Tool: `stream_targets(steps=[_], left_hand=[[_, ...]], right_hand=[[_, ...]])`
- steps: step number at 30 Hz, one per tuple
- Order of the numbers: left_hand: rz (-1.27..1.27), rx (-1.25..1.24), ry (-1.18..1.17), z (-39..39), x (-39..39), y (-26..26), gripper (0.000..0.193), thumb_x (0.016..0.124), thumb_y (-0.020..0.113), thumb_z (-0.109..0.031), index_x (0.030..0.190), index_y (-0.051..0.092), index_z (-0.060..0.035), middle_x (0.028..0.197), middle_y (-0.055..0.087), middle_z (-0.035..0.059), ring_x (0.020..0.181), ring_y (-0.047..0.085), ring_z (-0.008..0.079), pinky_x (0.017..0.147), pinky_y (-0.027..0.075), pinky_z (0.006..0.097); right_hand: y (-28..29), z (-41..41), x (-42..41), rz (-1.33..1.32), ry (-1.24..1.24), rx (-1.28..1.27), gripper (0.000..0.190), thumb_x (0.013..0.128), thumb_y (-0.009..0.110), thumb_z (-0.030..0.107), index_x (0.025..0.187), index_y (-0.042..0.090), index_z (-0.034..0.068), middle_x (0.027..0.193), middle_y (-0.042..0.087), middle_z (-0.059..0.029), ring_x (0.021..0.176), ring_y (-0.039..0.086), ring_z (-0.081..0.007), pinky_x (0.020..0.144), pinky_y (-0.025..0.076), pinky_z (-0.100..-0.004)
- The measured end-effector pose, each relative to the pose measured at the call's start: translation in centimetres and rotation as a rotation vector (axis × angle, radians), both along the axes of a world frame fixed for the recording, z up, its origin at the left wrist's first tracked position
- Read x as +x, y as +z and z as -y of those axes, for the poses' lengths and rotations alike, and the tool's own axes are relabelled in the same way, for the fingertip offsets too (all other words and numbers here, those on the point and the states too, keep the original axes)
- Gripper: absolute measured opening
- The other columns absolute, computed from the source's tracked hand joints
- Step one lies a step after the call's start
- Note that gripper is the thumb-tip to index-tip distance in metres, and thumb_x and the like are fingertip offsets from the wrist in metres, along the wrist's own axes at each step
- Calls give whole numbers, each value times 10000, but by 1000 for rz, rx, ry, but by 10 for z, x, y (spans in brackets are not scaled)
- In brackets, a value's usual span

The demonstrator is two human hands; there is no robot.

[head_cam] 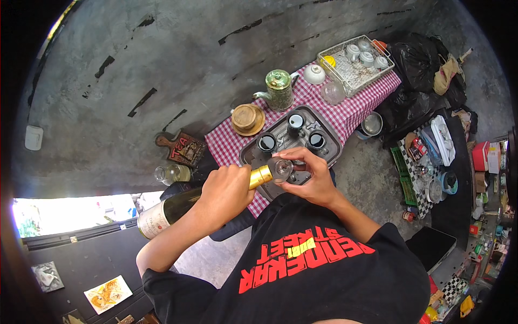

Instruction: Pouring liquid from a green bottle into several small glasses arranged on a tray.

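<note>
My left hand grips a dark green wine bottle near its gold-foiled neck. The bottle lies slanted, its labelled base towards my left elbow. The fingers of my right hand hold a small clear glass at the bottle's mouth. Whether glass and mouth touch, I cannot tell. Below both hands is a dark metal tray with wet marks. Several cups stand on it, among them a left cup, a back cup and a right cup, each showing dark liquid or a shiny inside.
On the checkered tablecloth stand a green enamel teapot, a wooden cup and saucer, a white bowl and a wire basket of cups. A glass jar is left; a bucket and black bags are right.
</note>
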State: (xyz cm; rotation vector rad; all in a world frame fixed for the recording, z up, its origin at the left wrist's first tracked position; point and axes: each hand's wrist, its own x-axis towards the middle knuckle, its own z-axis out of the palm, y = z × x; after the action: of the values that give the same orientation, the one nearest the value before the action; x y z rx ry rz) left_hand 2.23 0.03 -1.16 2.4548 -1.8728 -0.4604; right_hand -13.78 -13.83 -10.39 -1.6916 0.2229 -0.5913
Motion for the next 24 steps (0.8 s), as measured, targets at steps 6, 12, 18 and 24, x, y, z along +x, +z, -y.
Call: stream_targets(steps=[6,12,18,24], left_hand=[[7,7,-2,0,0,0,190,756,696,-157,819,655,18,682,650,207,678,678,370,634,547,462],[5,25,9,0,-1,-1,188,759,695,-157,826,662,15,701,657,206,693,680,369,642,548,461],[1,45,7,1,-1,0,188,760,695,-161,831,666,11,710,660,206,701,682,367,643,546,461],[18,30,-4,0,-1,-3,191,763,686,-171,807,660,13,690,654,209,679,680,371,631,547,464]], right_hand=[[-4,-4,2,25,-48,27,464,711,799,67,1129,597,46,1189,656,-72,1107,636,-207,804,552,-315],[-3,-4,2,26,-49,18,455,717,797,63,1126,598,51,1185,657,-73,1103,637,-205,789,558,-319],[-2,-2,0,-9,-18,-21,485,719,808,23,1143,574,52,1218,629,-102,1150,611,-202,810,565,-279],[-2,-2,0,8,-16,-26,465,721,802,23,1127,578,56,1218,634,-96,1139,616,-196,794,560,-270]])
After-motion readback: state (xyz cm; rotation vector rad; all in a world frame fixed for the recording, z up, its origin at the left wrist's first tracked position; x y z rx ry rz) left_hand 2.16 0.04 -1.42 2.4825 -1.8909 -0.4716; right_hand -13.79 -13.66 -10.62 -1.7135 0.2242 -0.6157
